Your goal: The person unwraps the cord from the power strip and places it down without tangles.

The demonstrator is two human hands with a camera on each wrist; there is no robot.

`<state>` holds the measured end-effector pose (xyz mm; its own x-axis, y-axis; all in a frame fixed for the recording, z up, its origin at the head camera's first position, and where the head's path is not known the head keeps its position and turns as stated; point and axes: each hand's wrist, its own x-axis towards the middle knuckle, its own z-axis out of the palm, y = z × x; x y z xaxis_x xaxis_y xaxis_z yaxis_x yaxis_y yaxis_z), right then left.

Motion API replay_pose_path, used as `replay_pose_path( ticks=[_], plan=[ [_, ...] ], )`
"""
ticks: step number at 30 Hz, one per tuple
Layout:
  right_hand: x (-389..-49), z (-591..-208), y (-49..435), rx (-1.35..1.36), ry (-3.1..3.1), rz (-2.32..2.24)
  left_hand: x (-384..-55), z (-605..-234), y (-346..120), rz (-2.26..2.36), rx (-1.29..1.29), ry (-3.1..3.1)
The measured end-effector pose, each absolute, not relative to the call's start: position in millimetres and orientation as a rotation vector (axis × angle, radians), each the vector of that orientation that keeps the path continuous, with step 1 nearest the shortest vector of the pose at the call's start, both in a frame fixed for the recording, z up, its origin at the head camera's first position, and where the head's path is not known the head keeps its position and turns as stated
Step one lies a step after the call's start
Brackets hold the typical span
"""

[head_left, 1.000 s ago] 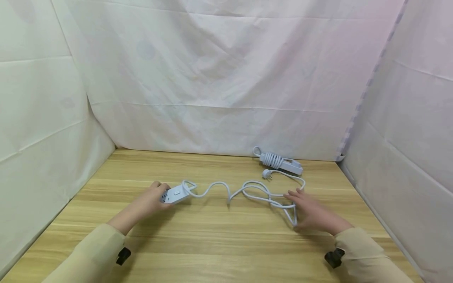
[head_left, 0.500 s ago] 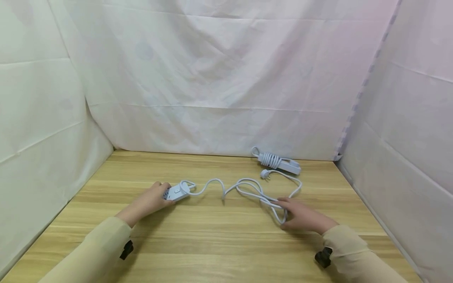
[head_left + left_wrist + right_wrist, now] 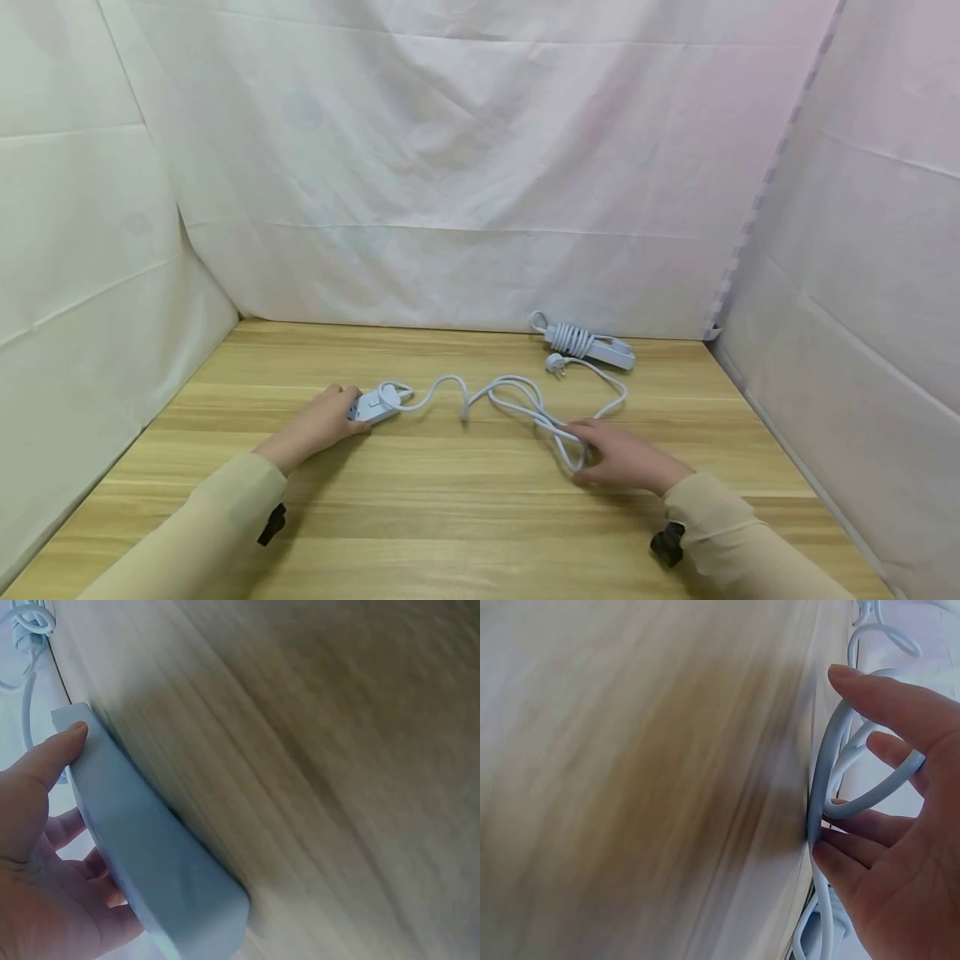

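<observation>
Head view: your left hand (image 3: 318,423) grips a white power strip (image 3: 381,407), its switch end sticking out past the fingertips. The cord (image 3: 550,424) lies in waves and loops on the table (image 3: 450,500), from there across to the curved fingers of your right hand (image 3: 618,454). Its plug (image 3: 555,363) rests beyond those fingers, near a second power strip (image 3: 613,355) wrapped in cable.

Left wrist view: your thumb presses near one end of the strip, the other fingers bent against its side.

Right wrist view: your thumb and bent fingers hold a cord loop between them; how firmly, you cannot tell.
</observation>
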<state>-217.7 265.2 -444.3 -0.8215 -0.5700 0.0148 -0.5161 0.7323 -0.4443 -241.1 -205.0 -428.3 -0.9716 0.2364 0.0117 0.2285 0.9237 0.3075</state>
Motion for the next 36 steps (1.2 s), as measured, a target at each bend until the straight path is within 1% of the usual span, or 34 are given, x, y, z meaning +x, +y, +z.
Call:
replay_pose_path(
  ticks=[14,23,31,36],
  plan=[
    [-221.9,-443.3,230.7,-1.053,2.828,-0.490,-231.2,-424.3,-226.0,0.547,0.295,3.073],
    [-224.9,-441.0,201.2,-1.136,2.796,-0.391,-224.9,-411.3,-239.7,0.447,0.194,3.096],
    [-235.6,-443.0,172.6,-1.261,2.738,-0.373,-231.7,-407.5,-251.8,0.433,0.192,3.063],
    [-247.4,-443.9,154.0,-1.383,2.718,-0.277,-238.8,-406.8,-260.3,0.412,0.197,3.060]
  ],
)
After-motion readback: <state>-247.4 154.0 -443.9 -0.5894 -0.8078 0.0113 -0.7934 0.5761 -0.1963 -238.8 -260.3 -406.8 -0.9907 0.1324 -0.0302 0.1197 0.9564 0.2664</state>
